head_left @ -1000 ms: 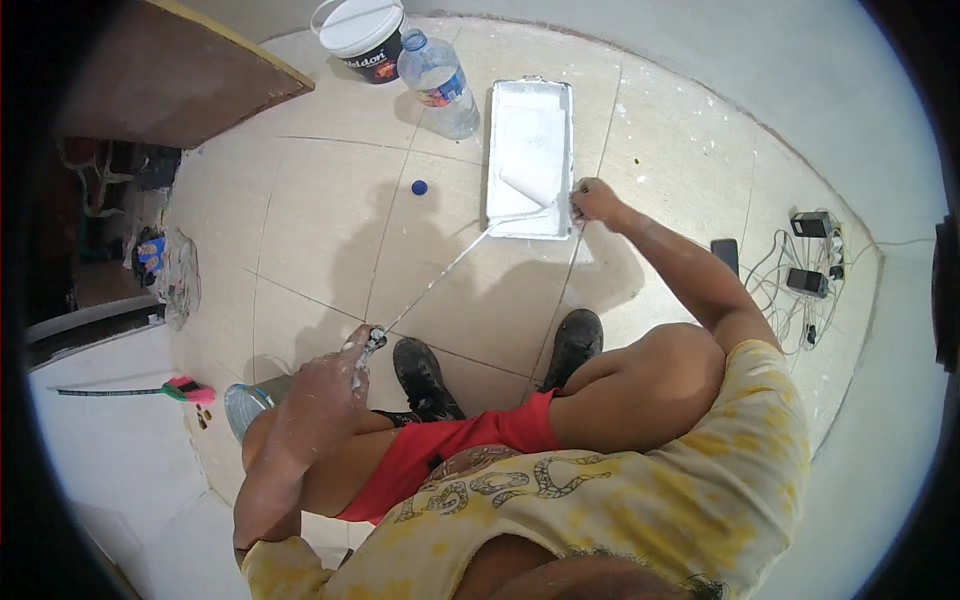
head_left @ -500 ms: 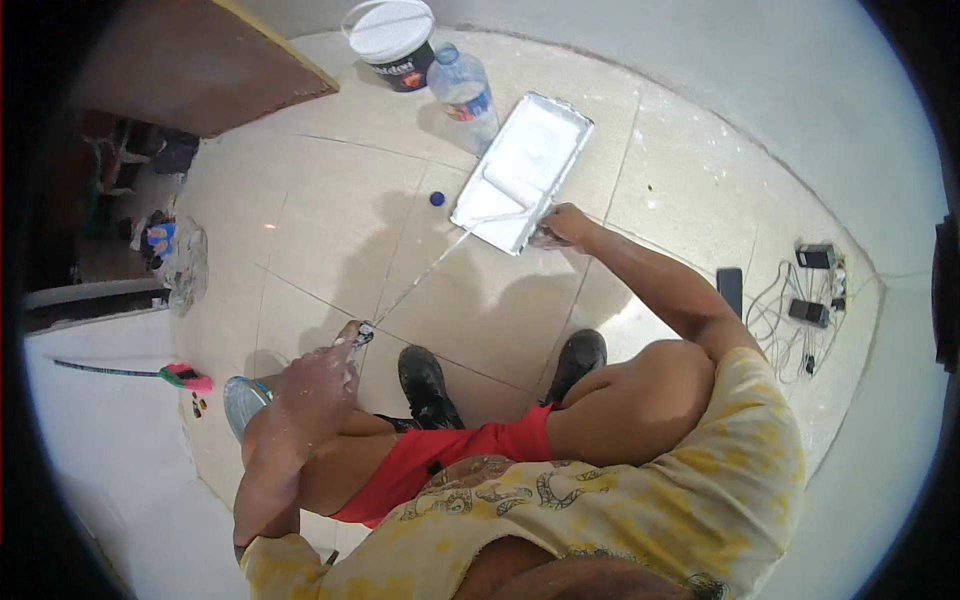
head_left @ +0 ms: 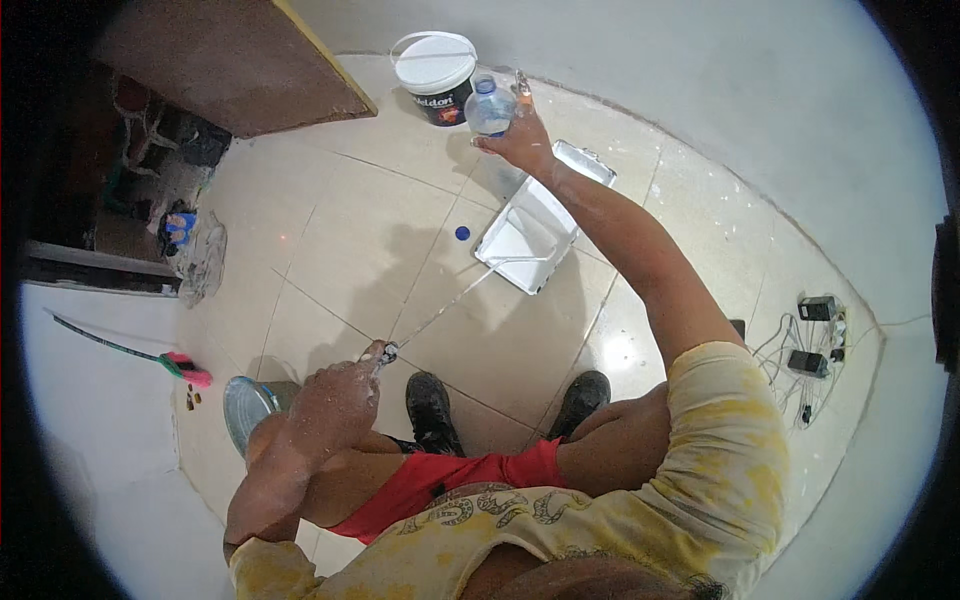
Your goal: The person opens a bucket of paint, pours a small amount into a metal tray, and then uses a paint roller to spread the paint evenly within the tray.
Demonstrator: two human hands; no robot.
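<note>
My left hand point(head_left: 335, 405), smeared with white paint, is closed round the handle of a paint roller point(head_left: 440, 313). The roller's thin rod slants up to its white head, which rests in the near end of a paint tray point(head_left: 487, 255). Stretched out past the tray, my right hand point(head_left: 523, 138) has its thumb and fingers spread on either side of a clear plastic bottle point(head_left: 487, 115). The bottle stands upright without its cap, partly hidden by that hand; firm contact cannot be made out. My right forearm covers part of the tray.
A lidded paint bucket point(head_left: 435, 75) stands beyond the bottle, near the wall. A blue bottle cap point(head_left: 462, 233) lies left of the tray. Chargers and cables point(head_left: 808, 362) lie at the right. A metal bucket point(head_left: 248, 408) is by my left knee, and a brush point(head_left: 185, 368) lies farther left.
My right hand has left the tray's near edge and reached forward to the bottle. My left hand still holds the roller in the tray. The whole view has shifted slightly.
</note>
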